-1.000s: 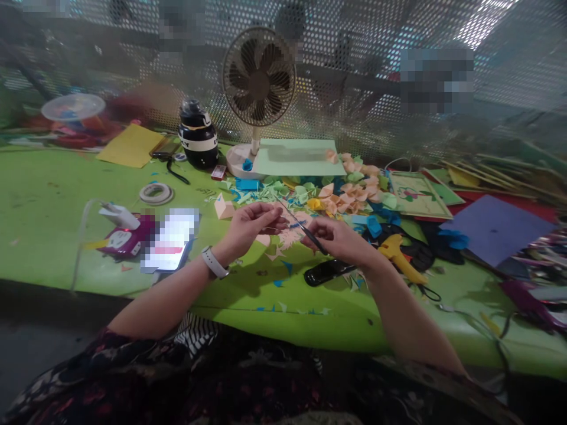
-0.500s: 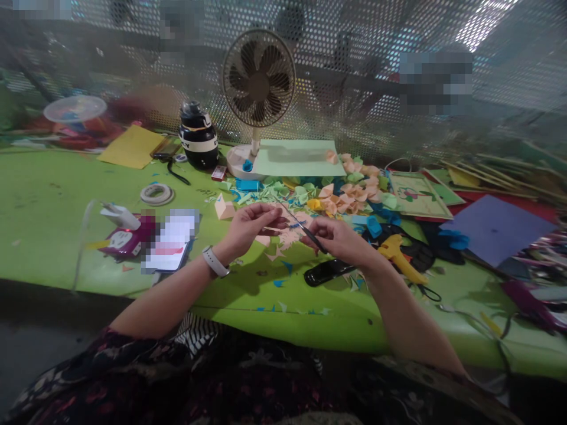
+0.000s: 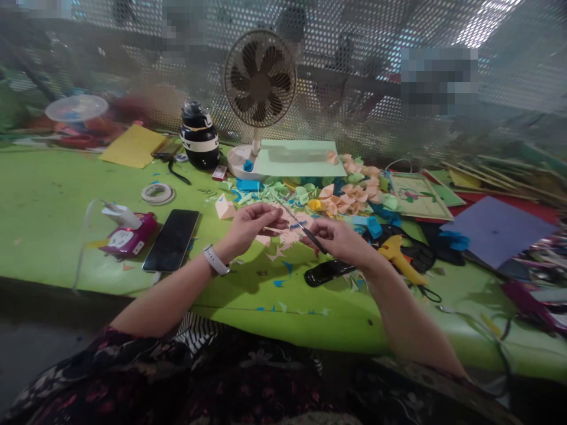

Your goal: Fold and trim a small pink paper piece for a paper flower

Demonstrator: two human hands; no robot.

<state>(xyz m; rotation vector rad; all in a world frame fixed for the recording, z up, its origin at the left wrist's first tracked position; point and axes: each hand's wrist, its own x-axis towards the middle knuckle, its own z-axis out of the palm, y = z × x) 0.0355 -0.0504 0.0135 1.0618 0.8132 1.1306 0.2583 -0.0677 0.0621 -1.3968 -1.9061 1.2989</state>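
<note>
My right hand (image 3: 332,239) is closed around a pair of dark scissors (image 3: 313,238), their thin blades pointing up and left toward my other hand. My left hand (image 3: 259,221), with a white band at the wrist, has thumb and fingertips pinched together near the blade tips; whatever is in the pinch is too small to make out. Beneath both hands lie peach paper scraps (image 3: 290,233). A folded peach paper piece (image 3: 225,207) stands just left of my left hand. Below my right hand rests a black stapler-like object (image 3: 328,273).
Cut paper petals (image 3: 349,198) are heaped behind my hands, before a fan (image 3: 260,82). A phone (image 3: 172,241), a tape roll (image 3: 158,193) and a purple charger block (image 3: 130,236) lie left. On the right are a yellow glue gun (image 3: 403,260) and purple paper (image 3: 496,230).
The phone's lit screen has gone dark. Both hands and the scissors hold nearly the same position, while the whole view has shifted slightly.
</note>
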